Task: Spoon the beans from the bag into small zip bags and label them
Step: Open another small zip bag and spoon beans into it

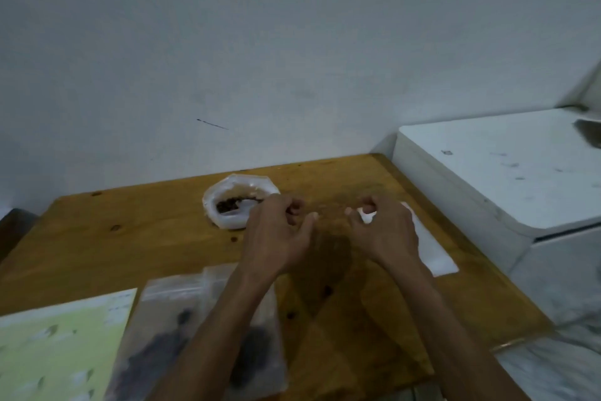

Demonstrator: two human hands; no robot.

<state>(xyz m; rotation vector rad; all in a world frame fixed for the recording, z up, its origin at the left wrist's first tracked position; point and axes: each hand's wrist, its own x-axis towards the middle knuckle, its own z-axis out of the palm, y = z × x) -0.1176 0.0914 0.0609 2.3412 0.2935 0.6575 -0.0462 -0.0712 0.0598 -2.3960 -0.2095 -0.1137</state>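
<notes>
A white plastic bag (227, 221), rolled open with dark beans inside, sits at the back of the wooden table (130, 238). My left hand (279, 238) hovers just right of it. My right hand (383, 231) is level with it, a little further right. Both have thumb and fingers pinched, and they seem to hold the top edge of a clear small zip bag (331, 257) that hangs faintly between them. Its outline is blurred. Clear zip bags with dark beans (169, 335) lie near the front edge, partly under my left forearm.
A pale green printed sheet (58, 345) lies at the front left. A white flat sheet (435, 254) lies under my right hand. A white appliance (487, 173) stands against the table's right side. The wall is close behind the table.
</notes>
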